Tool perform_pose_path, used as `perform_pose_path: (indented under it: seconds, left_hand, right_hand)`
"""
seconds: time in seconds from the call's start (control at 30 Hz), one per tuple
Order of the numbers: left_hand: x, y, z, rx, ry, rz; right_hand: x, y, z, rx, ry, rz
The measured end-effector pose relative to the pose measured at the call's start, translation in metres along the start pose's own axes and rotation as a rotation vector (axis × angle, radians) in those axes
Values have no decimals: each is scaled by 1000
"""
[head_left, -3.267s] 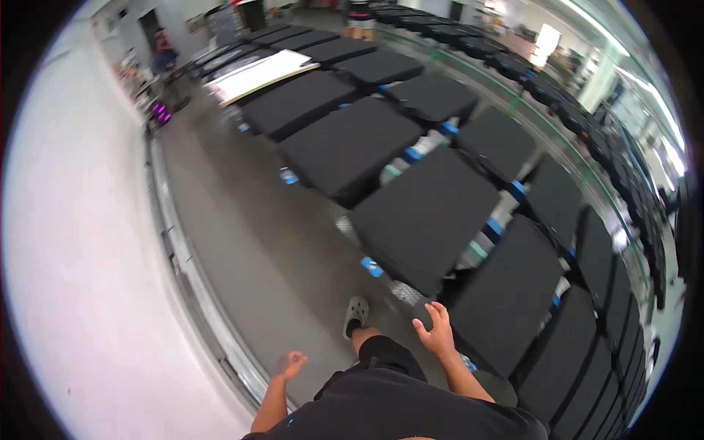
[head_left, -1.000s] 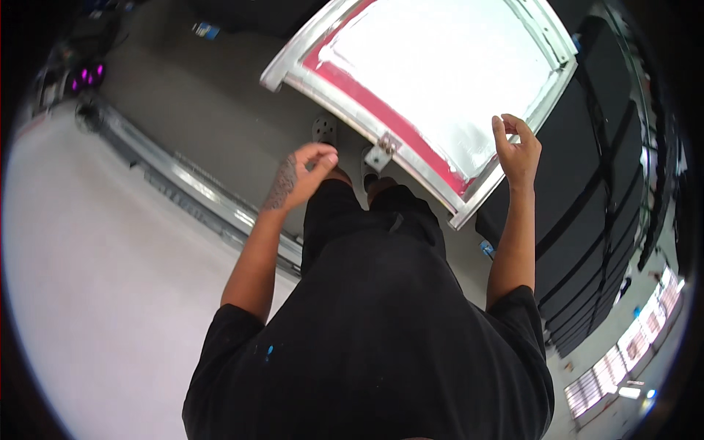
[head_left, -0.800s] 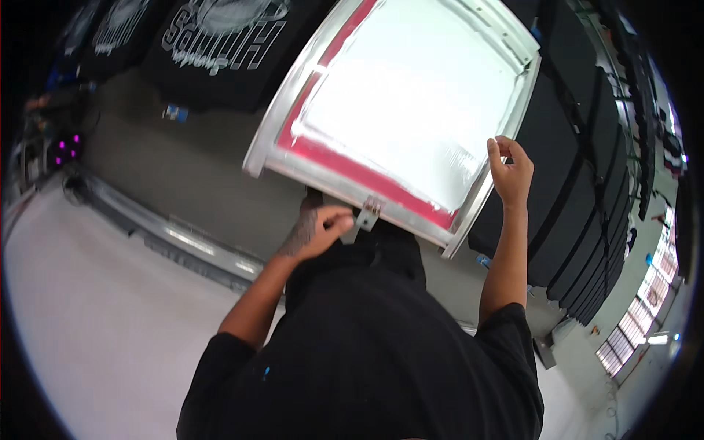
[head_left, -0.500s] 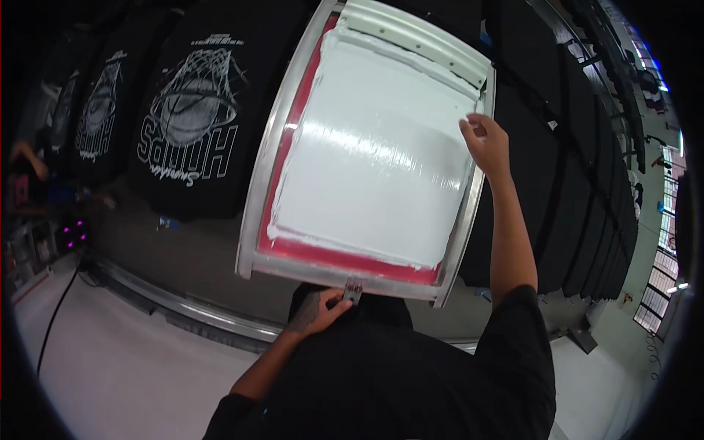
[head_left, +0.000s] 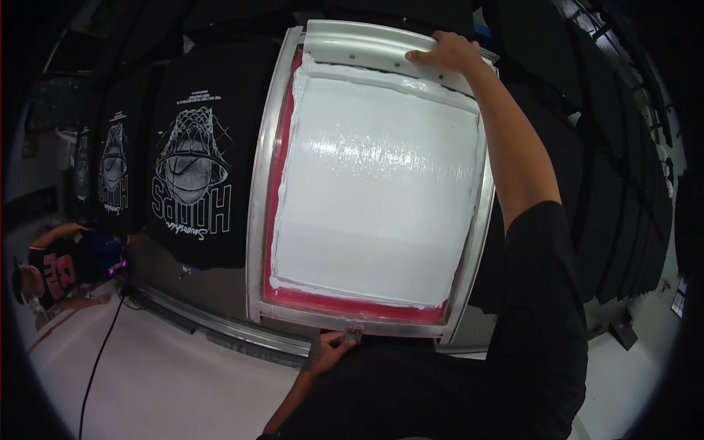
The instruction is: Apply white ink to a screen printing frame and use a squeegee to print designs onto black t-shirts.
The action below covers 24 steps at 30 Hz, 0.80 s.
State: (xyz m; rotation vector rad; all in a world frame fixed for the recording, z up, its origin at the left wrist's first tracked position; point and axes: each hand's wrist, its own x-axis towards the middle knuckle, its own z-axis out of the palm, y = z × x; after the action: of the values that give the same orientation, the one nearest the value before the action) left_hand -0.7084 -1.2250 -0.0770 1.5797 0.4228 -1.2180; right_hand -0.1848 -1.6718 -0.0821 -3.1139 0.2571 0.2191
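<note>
A screen-printing frame (head_left: 265, 169) with aluminium sides lies in front of me. Its mesh has a red border, and white ink (head_left: 374, 213) coats most of it. Across the far end rests a pale metal squeegee (head_left: 345, 42) with a row of bolts and thick ink along its lower edge. My right hand (head_left: 453, 55) grips the squeegee near its right end, thumb on the near face and fingers over the top. At the frame's near edge, my left hand (head_left: 331, 352) pinches a small metal tab (head_left: 353, 334).
Left of the frame lies a black T-shirt (head_left: 191, 169) with a white basketball print, and another printed shirt (head_left: 114, 165) beyond it. Black shirts (head_left: 550, 161) line the right side. Another person (head_left: 62, 268) is at far left. A black cable (head_left: 101, 359) crosses the floor.
My right hand has moved from above the frame's right side up to the squeegee and closed on it. My left hand stays at the tab. The view has shifted, bringing the other person into sight.
</note>
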Motion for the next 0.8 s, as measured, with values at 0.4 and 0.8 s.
perform_pose_path:
  seconds: [0.4,0.8]
  left_hand:
    - [0,5,2,21,78,111]
    - [-5,30,12,70,102,147]
  right_hand:
    - [-93,-41,-51,41,-228,-393]
    - [-100,-40,-90,119,-109,-355]
